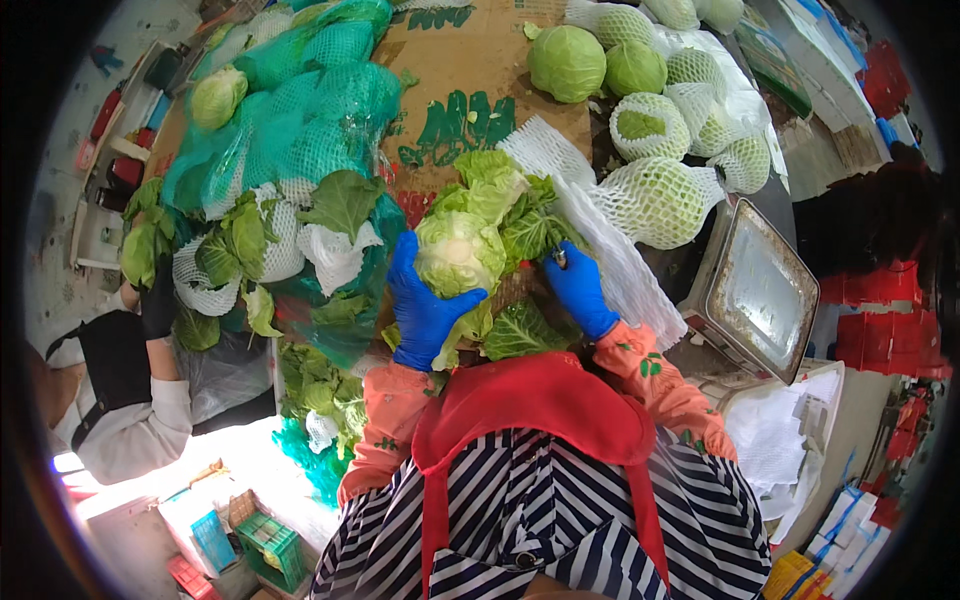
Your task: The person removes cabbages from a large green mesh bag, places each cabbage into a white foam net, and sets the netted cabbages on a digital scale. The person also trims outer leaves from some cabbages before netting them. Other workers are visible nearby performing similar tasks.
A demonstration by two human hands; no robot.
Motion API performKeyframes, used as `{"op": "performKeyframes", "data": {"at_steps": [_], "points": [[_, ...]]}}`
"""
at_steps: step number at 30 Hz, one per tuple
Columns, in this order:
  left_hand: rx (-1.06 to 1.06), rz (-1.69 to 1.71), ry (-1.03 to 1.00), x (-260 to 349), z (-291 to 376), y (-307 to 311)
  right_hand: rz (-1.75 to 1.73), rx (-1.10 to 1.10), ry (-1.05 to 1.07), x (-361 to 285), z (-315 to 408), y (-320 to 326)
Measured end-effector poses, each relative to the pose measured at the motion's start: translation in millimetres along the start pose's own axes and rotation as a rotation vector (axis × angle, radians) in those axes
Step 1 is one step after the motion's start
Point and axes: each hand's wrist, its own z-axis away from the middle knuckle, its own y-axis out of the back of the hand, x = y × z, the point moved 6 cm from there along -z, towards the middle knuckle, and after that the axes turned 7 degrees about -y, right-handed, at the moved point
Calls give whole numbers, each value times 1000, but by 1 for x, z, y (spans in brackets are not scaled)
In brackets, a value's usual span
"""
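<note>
A trimmed green cabbage lies before me with its pale cut stem end facing up. My left hand, in a blue glove, steadies it from the near left side, thumb and fingers spread around it. To the right of the cabbage, my right hand, also blue-gloved, is closed around a small tool; only its metal end shows, so its kind is unclear. Loose outer cabbage leaves lie just beyond the head. Another large leaf rests against the table edge near my apron.
Green net sacks of cabbages fill the left side. Several cabbages in white foam nets and bare ones sit at right. A metal-topped scale stands right of me. A co-worker's black-gloved hand holds leaves at left.
</note>
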Motion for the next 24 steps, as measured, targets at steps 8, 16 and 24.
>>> {"op": "performKeyframes", "data": {"at_steps": [8,16,24], "points": [[-154,-185,-4,5,7,-7,-322,234,215,-62,-16,-16],[54,31,-26,-25,56,12,30,222,-36,-16,-108,-12],[75,-50,88,-25,49,16,-155,-116,199,-82,-2,-16]]}}
